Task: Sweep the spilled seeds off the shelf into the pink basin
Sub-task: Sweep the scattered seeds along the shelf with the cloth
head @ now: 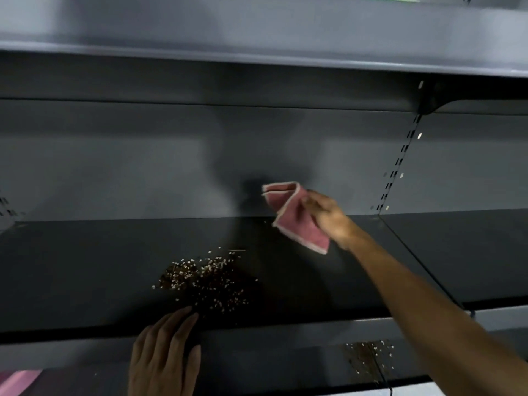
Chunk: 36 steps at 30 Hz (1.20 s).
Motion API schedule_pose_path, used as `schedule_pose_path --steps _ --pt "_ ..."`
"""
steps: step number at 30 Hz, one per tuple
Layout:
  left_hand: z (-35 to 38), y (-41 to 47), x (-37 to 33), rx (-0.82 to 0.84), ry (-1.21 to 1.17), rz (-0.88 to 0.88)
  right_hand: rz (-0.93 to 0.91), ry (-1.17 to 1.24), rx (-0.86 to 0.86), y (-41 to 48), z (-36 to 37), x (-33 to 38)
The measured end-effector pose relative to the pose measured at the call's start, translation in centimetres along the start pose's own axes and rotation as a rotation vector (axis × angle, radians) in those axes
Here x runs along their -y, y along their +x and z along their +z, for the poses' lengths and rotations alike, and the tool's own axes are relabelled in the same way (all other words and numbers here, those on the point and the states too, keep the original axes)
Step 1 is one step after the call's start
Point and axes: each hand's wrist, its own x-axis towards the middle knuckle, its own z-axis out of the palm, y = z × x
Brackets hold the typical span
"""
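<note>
A pile of brown and white seeds (204,278) lies on the dark shelf (85,267), near its front edge. My right hand (331,215) is raised above the back of the shelf, to the right of the pile, gripping a folded pink cloth (297,218) that hangs clear of the seeds. My left hand (164,352) rests flat on the shelf's front lip, fingertips just short of the pile. A corner of the pink basin (15,381) shows at the bottom left, below the shelf.
More seeds (368,358) are scattered on the lower shelf at the bottom right. A grey shelf (257,55) overhangs above. A slotted upright (400,161) and bracket stand at the right of the back panel.
</note>
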Motion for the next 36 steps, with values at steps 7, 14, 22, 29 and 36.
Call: schedule_pose_path --steps 7,14,22,29,36 --pt "0.2 -0.1 -0.1 -0.02 0.022 -0.003 0.111 -0.265 -0.012 -1.2 -5.2 -5.1" --pt "0.4 0.0 0.2 -0.005 0.035 0.011 0.12 -0.54 -0.012 0.5 0.0 -6.8" --pt "0.5 0.0 0.2 -0.028 0.035 0.026 -0.084 -0.434 0.157 2.8 8.5 -3.5" --pt "0.3 0.1 0.3 -0.017 0.007 0.04 -0.197 -0.406 0.291 1.6 13.8 -0.1" --pt "0.2 -0.3 0.5 -0.01 -0.041 0.046 -0.056 -0.091 0.328 1.0 13.8 1.4"
